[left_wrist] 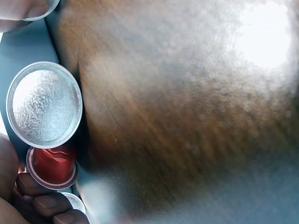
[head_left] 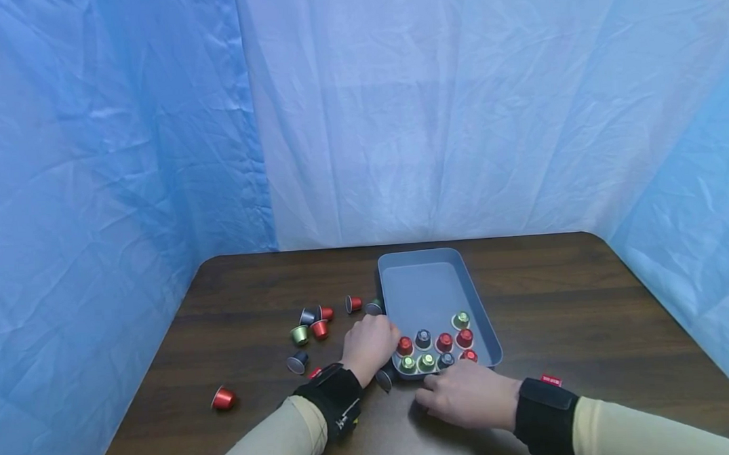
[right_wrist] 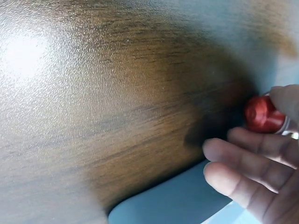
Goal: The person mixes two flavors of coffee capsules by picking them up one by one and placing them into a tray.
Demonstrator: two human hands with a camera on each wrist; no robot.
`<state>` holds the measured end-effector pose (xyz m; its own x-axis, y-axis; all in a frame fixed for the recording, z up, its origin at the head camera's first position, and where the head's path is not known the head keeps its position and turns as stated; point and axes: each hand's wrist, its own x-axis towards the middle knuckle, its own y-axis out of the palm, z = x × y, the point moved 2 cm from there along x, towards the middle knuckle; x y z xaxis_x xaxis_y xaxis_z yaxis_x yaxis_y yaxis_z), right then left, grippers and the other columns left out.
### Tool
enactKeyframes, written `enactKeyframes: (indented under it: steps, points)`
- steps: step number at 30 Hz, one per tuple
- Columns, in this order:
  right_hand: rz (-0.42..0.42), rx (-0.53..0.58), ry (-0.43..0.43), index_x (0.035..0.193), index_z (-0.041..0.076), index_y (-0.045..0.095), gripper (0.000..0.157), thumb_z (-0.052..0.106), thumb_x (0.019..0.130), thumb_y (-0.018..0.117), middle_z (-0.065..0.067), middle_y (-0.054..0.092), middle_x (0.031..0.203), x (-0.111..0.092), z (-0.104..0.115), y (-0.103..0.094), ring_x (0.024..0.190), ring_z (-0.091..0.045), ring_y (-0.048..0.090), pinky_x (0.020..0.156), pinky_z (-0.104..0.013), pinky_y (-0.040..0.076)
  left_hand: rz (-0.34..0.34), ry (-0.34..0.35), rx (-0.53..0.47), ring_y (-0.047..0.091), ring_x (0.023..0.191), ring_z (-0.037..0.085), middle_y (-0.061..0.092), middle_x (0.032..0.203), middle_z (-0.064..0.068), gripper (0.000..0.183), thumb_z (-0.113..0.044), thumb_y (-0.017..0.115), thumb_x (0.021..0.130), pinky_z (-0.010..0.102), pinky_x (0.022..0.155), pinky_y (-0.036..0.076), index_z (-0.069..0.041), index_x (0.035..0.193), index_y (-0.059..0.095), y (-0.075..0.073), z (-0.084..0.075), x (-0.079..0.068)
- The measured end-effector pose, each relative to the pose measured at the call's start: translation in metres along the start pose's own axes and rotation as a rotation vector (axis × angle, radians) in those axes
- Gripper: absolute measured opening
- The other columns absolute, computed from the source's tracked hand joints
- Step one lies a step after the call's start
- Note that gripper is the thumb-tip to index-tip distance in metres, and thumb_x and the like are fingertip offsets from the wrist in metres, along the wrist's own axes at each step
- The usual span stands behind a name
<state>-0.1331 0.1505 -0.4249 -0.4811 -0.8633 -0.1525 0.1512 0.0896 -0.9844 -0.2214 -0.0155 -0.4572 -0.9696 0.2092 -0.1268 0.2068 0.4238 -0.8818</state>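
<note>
A sleeve (head_left: 660, 426) lower right; right hand (head_left: 469, 394) pinches a red pod (right_wrist: 263, 114); left hand (head_left: 372, 346), centre, grip unclear; tray (head_left: 425, 286) pods (head_left: 445, 342) stand rim-down, probably for stability.

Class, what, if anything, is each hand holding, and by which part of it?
The right hand pinches a red capsule by its side, near the silver rim. Whether the left hand holds anything cannot be told.

Legible text: none in any view.
Right wristband (head_left: 547, 420): red tag (head_left: 551, 380) with pale lettering, too small to read.
Left wristband (head_left: 328, 400): small white marking (head_left: 350, 409), illegible.
</note>
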Motion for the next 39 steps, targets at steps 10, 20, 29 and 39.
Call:
enactKeyframes:
  steps: [10, 20, 29, 39]
  points:
    - [0.027, -0.060, -0.075, 0.117, 0.024, 0.070, 0.028, 0.029, 0.091, 0.078, 0.011, 0.056, 0.094, -0.002, 0.000, -0.002, 0.072, 0.006, 0.054, 0.070, -0.009, 0.049, 0.006, -0.003, -0.009, 0.054, 0.056, 0.016, 0.054, 0.060, 0.000, 0.035, -0.025, 0.061, 0.100, 0.030, 0.054, 0.041, -0.016, 0.066, 0.062, 0.000, 0.000, 0.000]
    - [-0.014, 0.059, -0.096, 0.129, 0.020, 0.068, 0.040, 0.026, 0.091, 0.078, 0.013, 0.058, 0.098, -0.006, -0.001, -0.005, 0.087, 0.004, 0.057, 0.076, -0.009, 0.047, 0.010, -0.006, -0.013, 0.054, 0.056, 0.015, 0.055, 0.060, 0.000, 0.035, -0.025, 0.061, 0.100, 0.030, 0.054, 0.041, -0.016, 0.066, 0.062, -0.001, -0.001, 0.000]
    - [-0.043, 0.281, -0.035, 0.108, 0.022, 0.056, 0.020, 0.022, 0.097, 0.072, 0.018, 0.056, 0.086, -0.006, -0.002, -0.003, 0.081, 0.006, 0.058, 0.073, -0.009, 0.045, 0.009, -0.003, -0.024, 0.054, 0.056, 0.015, 0.054, 0.060, 0.000, 0.034, -0.025, 0.061, 0.100, 0.029, 0.054, 0.041, -0.016, 0.067, 0.063, -0.001, -0.001, -0.002]
    - [-0.073, 0.209, -0.053, 0.107, 0.022, 0.071, 0.015, 0.023, 0.093, 0.077, 0.015, 0.064, 0.093, -0.012, 0.000, -0.018, 0.088, 0.006, 0.061, 0.078, -0.008, 0.048, 0.007, 0.006, -0.034, 0.054, 0.056, 0.015, 0.055, 0.060, 0.000, 0.035, -0.024, 0.061, 0.100, 0.030, 0.054, 0.042, -0.016, 0.066, 0.062, -0.002, 0.000, -0.001]
